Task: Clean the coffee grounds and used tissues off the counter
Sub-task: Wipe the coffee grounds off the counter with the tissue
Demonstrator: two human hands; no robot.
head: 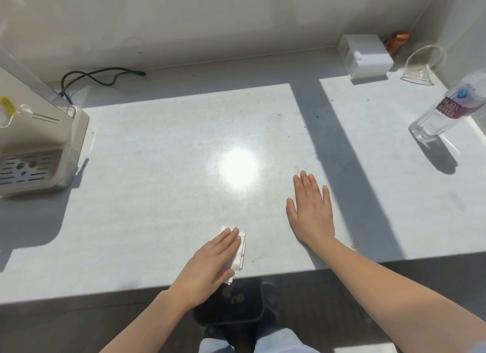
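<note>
My left hand (210, 260) lies flat with straight fingers on a folded white tissue (240, 258) near the front edge of the pale counter (157, 168). The tissue's right edge shows brownish stains. My right hand (310, 208) rests open, palm down, on the counter to the right of the tissue and holds nothing. A few dark coffee specks (279, 114) dot the counter farther back, with more specks (332, 99) near the shadow band.
A beige coffee machine (34, 142) stands at the left with a black cord (100, 76) behind it. At the back right are a white box (364, 56), a clear glass vessel (423, 66) and a soda bottle (447, 108). A dark bin (231, 308) sits on the floor below the counter edge.
</note>
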